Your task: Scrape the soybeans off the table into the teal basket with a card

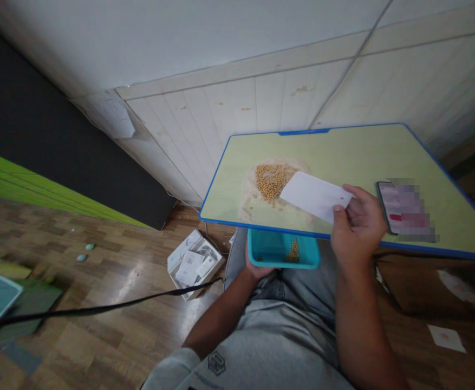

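Pale green and edged in blue, a small table (355,151) holds a heap of golden beans (268,187) on its left half, ringed by a loose scatter of fine, pale grains (246,197). The person's right hand (358,219) grips a white card (316,195) by its near right end, thumb on top and fingers bent behind it, almost closed. The card's far end slants over the right side of the heap; whether it touches the beans cannot be told.

Just below the table's near edge, a turquoise tray (272,246) sits above the person's lap, a small pile of beans gathered toward its right side. The left hand (257,269) has hold of the tray at its near left corner; most of the fingers are hidden, and how far they curl cannot be seen.

To the right of the right hand, a phone (389,203) lies face up on the table, part of its screen blurred. A white wall (188,54) rises behind. On the wooden floor (119,260) to the left stands an open white box (186,271) with a cable inside, and a black strap (140,300) crosses in front.
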Available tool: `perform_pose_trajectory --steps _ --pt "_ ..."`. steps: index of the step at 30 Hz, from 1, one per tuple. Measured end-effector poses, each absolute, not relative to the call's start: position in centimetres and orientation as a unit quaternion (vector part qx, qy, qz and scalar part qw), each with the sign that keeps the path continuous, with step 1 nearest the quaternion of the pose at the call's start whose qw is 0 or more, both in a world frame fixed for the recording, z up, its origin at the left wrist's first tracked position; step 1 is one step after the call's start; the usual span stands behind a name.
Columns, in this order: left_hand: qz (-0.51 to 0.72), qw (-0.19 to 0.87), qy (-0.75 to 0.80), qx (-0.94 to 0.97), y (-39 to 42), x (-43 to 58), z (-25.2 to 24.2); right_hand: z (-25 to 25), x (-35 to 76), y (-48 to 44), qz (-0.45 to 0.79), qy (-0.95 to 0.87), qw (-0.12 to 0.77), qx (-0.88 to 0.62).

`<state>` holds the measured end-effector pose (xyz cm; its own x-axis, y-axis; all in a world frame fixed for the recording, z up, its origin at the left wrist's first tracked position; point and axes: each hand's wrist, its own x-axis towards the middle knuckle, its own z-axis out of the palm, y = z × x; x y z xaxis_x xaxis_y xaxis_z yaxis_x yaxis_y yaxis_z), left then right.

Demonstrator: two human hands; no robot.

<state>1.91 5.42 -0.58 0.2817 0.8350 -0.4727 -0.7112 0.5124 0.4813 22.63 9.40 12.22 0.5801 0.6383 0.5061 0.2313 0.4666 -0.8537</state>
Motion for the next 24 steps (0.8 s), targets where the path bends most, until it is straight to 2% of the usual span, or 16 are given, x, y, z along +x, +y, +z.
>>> perform_pose_trajectory --steps 9,24 --pt "0.484 0.813 0.317 0.062 5.7 1.8 -1.0 12.4 22.6 9.5 0.107 -0.461 0.733 -0.488" --pt "0.478 0.794 0.374 0.022 5.3 0.3 -4.6 10.8 23.2 10.2 0.088 -0.497 0.721 -0.475"
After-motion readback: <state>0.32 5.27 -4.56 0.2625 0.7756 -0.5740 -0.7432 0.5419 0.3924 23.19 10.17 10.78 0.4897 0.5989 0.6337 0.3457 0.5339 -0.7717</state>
